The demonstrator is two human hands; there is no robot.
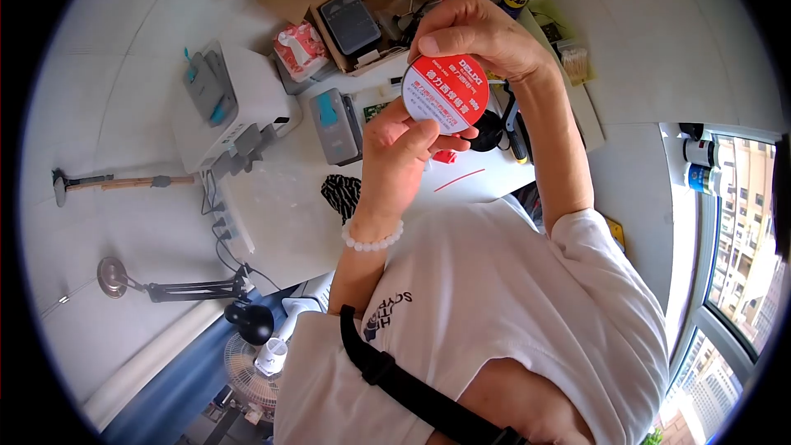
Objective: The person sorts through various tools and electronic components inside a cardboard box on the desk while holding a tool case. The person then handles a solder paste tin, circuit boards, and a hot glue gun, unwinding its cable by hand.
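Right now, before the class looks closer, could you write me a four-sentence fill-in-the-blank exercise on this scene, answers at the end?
1. The person's left hand and right hand both hold a flat, round container coloured red and ____.
2. A bracelet of round white beads circles the person's ____ wrist.
3. The wide strap crossing the white short-sleeved T-shirt is coloured ____.
4. The dark blue cylindrical can has a cap coloured ____.

Missing words: white; left; black; red.

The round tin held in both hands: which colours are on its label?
The label is red and whitish, seen best in the head view.
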